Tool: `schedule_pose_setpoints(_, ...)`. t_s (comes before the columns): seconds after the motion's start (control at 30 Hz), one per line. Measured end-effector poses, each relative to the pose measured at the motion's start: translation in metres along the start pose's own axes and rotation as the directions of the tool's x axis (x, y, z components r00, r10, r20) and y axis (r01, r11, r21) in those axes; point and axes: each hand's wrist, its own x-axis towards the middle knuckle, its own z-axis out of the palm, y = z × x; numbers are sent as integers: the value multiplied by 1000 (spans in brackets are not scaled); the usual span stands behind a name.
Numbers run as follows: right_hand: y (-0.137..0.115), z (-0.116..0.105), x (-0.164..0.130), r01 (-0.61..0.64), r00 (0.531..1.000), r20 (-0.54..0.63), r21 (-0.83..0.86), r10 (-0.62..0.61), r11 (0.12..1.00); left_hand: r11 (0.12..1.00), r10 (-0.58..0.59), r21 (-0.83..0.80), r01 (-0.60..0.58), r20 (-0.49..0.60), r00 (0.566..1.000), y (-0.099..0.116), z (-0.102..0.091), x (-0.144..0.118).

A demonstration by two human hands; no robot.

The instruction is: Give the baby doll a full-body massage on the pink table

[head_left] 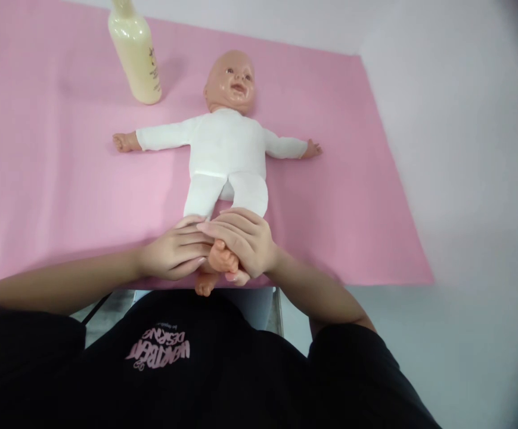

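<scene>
Pink mat [53, 179] carries a doll [225, 149] lying face-up; below its legs, left hand [176, 253] and right hand [243, 241] clasp its foot [220, 257], steadying it; bottle [136, 53] stands upper-left.

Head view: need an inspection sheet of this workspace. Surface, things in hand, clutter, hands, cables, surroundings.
Surface: pink mat over a table, lying flat; its near edge runs along the table edge.
Things in hand: doll on its back in white clothes, arms spread, head away from the person; its feet are at the near edge, one clasped, the other poking out below the hands.
Clutter: cream bottle upright on the mat beside the doll's head, top cut off by the frame.
Hands: left hand and right hand both closed round the doll's foot, fingers overlapping.
Cables: nothing seen.
Surroundings: pale wall behind and to the right; grey floor below; person's black shirt in the foreground.
</scene>
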Motion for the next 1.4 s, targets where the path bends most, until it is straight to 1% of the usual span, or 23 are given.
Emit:
schedule_pose_setpoints(0.1,-3,3,-2,56,998,-35,-11,-56,998,1000,-10,-2,10,-2,1000,-3,1,-2)
schedule_pose_setpoints(0.2,-5,8,-4,70,997,35,-48,-68,996,1000,-6,-26,6,4,1000,-5,1,-4)
schedule_pose_setpoints(0.3,-4,10,-5,87,990,121,-108,-74,990,998,35,-48,-35,6,999,-5,1,-4)
schedule_pose_setpoints(0.4,-3,10,-3,110,985,150,-186,-83,976,996,90,-15,-90,4,996,-5,2,-5)
schedule_pose_setpoints(0.47,-4,10,-1,110,985,151,-209,-79,972,993,117,26,-117,5,993,-6,3,-6)
schedule_pose_setpoints(0.53,-7,9,1,95,992,97,-198,-77,976,990,134,37,-133,0,991,-7,3,-6)
schedule_pose_setpoints(0.63,-10,7,3,79,994,-65,-131,-88,988,996,81,-29,-82,-14,997,-7,4,-5)
schedule_pose_setpoints(0.67,-11,6,3,76,992,-91,-104,-85,992,997,59,-42,-59,-9,998,-7,3,-4)
schedule_pose_setpoints(0.7,-11,6,3,72,993,-90,-76,-79,995,998,44,-35,-44,0,999,-7,3,-3)
schedule_pose_setpoints(0.77,-12,5,2,61,998,-29,-23,-62,998,997,77,28,-78,20,997,-6,2,-3)
schedule_pose_setpoints(0.87,-13,5,0,28,999,35,51,-30,998,969,195,148,-197,26,980,-6,2,-4)
schedule_pose_setpoints(0.97,-15,6,0,-3,998,63,104,-3,995,916,317,261,-306,1,949,-8,3,-6)
schedule_pose_setpoints(1.07,-17,3,5,-27,982,187,130,2,991,865,398,338,-371,-9,917,-8,4,-6)
schedule_pose_setpoints(1.13,-17,-2,10,-53,956,293,165,3,985,854,409,354,-381,-5,912,-6,3,-5)
schedule_pose_setpoints(1.23,-16,-10,18,-126,902,433,255,4,959,846,420,359,-393,3,907,-3,1,-1)
schedule_pose_setpoints(1.33,-14,-15,24,-235,834,552,342,8,910,848,416,360,-389,1,909,-1,-2,2)
schedule_pose_setpoints(1.4,-13,-16,26,-301,786,618,365,13,881,851,413,364,-379,-18,910,-1,-3,3)
